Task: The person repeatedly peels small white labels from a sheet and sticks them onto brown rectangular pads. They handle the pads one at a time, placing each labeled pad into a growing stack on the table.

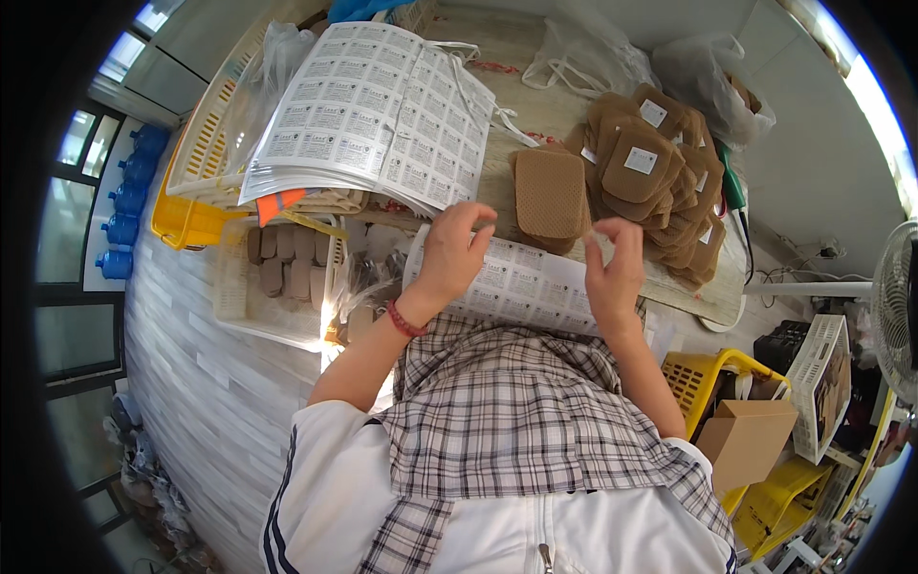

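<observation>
A printed sheet of small white labels [521,277] lies across my lap at the table's near edge. Over its left part is my left hand [454,253], thumb and forefinger curved with a gap between the tips. My right hand [617,273] is at the sheet's right end, thumb and forefinger bent together; whatever is between them is too small to make out. Just beyond the hands stands a stack of brown textured pads [550,194] with rounded corners. To its right, a heap of similar brown pads [626,187] spreads out, several bearing a white label.
A thick stack of label sheets [368,115] rests at the far left, beside a cream basket [225,120]. Below, a white crate [277,320] holds brown pads. Plastic bags [703,81] sit at the back. A green-handled tool [733,182], a cardboard box [751,440] and a fan [899,306] are right.
</observation>
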{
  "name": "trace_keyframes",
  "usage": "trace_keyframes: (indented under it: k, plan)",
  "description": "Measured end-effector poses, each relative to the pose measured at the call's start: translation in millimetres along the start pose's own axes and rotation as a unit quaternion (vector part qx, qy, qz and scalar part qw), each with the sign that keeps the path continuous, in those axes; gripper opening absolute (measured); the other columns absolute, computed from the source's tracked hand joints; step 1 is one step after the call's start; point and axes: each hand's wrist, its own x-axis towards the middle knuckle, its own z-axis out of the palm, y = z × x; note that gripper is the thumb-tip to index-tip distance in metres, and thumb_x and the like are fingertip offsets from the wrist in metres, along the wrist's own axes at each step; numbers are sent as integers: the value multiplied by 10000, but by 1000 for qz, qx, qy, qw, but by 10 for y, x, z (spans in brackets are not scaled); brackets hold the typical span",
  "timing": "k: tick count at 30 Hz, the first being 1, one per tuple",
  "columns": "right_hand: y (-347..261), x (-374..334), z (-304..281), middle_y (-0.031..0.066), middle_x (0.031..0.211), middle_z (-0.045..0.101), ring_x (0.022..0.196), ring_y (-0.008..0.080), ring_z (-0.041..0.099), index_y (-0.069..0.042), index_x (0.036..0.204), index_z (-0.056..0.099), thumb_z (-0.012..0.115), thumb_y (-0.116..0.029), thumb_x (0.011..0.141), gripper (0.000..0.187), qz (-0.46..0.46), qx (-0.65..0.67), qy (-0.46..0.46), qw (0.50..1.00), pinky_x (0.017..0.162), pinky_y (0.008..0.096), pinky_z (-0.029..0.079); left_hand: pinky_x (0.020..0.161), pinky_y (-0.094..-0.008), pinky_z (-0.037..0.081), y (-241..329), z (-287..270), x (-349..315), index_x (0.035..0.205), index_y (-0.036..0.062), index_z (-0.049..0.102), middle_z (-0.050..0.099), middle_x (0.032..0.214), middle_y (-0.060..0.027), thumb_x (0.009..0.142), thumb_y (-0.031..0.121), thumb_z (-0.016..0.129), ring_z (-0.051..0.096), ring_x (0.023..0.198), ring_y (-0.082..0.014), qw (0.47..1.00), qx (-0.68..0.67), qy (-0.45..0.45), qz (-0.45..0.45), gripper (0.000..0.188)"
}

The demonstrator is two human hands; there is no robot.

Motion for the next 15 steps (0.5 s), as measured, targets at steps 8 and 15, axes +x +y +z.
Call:
trace_keyframes:
  k: [8, 15]
  plan:
    - [83, -376, 64, 96, 991, 654, 993, 293, 599, -46, 1082, 651, 786, -275, 792, 394, -42, -191, -151, 969, 896, 398, 425, 982, -433, 399, -232, 129, -172, 1103, 42, 623, 584, 1095, -119, 823, 137, 718, 550, 1095, -324, 972, 183, -72, 131, 311]
    - [30, -456, -24, 74, 981, 658, 995, 290, 597, -95, 1047, 714, 810, -207, 760, 323, -28, -89, -162, 982, 909, 401, 438, 836, -380, 484, 31, -52, -332, 1063, 40, 644, 564, 1022, -116, 810, 131, 735, 598, 977, -298, 987, 46, -152, -35, 283]
